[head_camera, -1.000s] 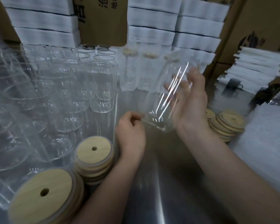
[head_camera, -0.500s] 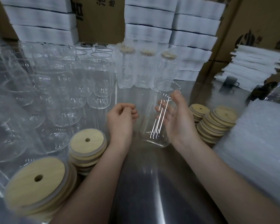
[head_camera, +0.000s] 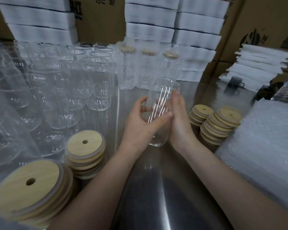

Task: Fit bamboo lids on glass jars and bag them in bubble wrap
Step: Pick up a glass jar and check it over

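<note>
The fingers and thumb of my left hand (head_camera: 140,120) are curled around a glass jar (head_camera: 162,95) and grip it, while my right hand (head_camera: 179,122) lies flat against its other side with straight fingers. The jar is nearly upright, without lid, its base low by the metal surface (head_camera: 156,188); I cannot tell if it touches. Stacks of bamboo lids (head_camera: 221,123) stand just right of my hands, other lid stacks (head_camera: 85,145) and empty jars (head_camera: 96,77) at left, wrapped jars (head_camera: 146,68) behind.

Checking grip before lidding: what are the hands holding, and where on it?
A lidless glass jar: the left hand curls round its middle, and the right hand presses flat against its right side.
</note>
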`<state>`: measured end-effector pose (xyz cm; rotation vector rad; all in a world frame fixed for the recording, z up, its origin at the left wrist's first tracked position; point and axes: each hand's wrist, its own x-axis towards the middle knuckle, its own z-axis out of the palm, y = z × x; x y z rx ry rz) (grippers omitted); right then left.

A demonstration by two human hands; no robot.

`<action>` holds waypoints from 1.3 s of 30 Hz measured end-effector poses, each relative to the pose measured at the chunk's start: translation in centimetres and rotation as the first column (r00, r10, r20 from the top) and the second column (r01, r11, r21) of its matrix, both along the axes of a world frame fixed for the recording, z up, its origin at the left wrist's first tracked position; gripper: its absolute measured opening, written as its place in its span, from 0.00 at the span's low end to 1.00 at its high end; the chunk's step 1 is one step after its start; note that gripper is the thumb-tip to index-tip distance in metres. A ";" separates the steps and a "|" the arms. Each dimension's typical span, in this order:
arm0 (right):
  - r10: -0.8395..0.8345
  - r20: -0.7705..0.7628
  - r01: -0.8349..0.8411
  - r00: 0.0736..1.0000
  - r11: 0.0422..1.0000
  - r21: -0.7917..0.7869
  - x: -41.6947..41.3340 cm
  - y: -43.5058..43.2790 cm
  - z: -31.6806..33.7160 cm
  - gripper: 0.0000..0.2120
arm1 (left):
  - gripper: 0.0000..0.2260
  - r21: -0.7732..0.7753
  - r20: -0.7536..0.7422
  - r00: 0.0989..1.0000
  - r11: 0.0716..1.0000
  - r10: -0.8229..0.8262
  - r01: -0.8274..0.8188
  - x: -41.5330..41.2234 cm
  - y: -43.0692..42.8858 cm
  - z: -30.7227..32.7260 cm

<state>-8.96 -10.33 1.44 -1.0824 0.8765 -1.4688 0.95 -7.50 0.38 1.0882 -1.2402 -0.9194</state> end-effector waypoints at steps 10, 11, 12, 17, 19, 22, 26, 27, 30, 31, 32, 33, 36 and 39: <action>0.132 0.082 -0.142 0.988 0.980 0.140 0.0 -0.8 -0.1 0.29 | 0.25 0.072 -0.531 0.841 0.983 -0.107 0.171 0.1 -0.6 0.2; 0.148 0.081 -0.158 0.986 0.977 0.140 0.0 -0.8 -0.1 0.30 | 0.28 0.086 -0.548 0.830 0.979 -0.108 0.184 0.2 -0.7 0.3; 0.156 0.081 -0.166 0.984 0.976 0.138 -0.1 -0.8 -0.1 0.31 | 0.28 0.087 -0.553 0.825 0.976 -0.119 0.199 0.2 -0.8 0.2; 0.178 0.100 -0.189 0.979 0.975 0.117 -0.5 -0.5 -0.1 0.22 | 0.17 0.013 -0.340 0.932 0.990 -0.125 0.137 -0.1 -0.7 0.2; 0.125 0.054 -0.130 0.991 0.988 0.089 -0.3 -0.4 0.1 0.20 | 0.17 -0.024 -0.285 0.957 0.998 -0.061 0.056 -0.4 -0.6 0.3; -0.013 -0.106 0.009 0.994 0.999 -0.034 0.6 -0.1 0.1 0.23 | 0.22 -0.043 -0.217 0.976 0.999 0.004 -0.014 -0.9 -0.3 0.7; -0.066 -0.246 0.049 0.967 0.996 -0.075 1.3 0.2 0.0 0.33 | 0.33 -0.055 -0.117 0.984 0.988 0.137 -0.144 -1.0 0.1 0.9; -0.070 -0.255 0.055 0.964 0.996 -0.065 1.2 0.2 -0.1 0.32 | 0.31 -0.052 -0.110 0.982 0.985 0.156 -0.163 -0.9 0.0 0.8; -0.013 -0.206 0.011 0.979 1.000 -0.009 0.8 0.0 -0.1 0.23 | 0.27 -0.051 -0.131 0.981 0.987 0.145 -0.152 -0.9 0.1 0.8; 0.011 -0.180 -0.008 0.984 1.000 0.017 0.6 0.1 0.1 0.20 | 0.25 -0.058 -0.177 0.978 0.991 0.108 -0.120 -0.9 0.2 0.8; 0.025 -0.158 -0.018 0.987 0.999 0.044 0.5 0.1 0.4 0.19 | 0.21 -0.070 -0.229 0.971 0.994 0.067 -0.085 -0.9 0.2 0.8; 0.026 -0.145 -0.017 0.989 0.998 0.062 0.3 0.2 0.7 0.17 | 0.16 -0.075 -0.270 0.963 0.996 0.029 -0.051 -0.8 0.2 0.8; 0.024 -0.127 -0.017 0.992 0.998 0.054 -0.4 0.1 1.2 0.13 | 0.18 0.018 -0.380 0.921 0.994 -0.090 0.104 -0.4 0.0 1.1; 0.117 -0.014 -0.115 0.993 0.991 0.068 -1.0 0.2 1.0 0.17 | 0.27 0.068 -0.459 0.868 0.967 -0.189 0.246 0.0 -0.3 1.3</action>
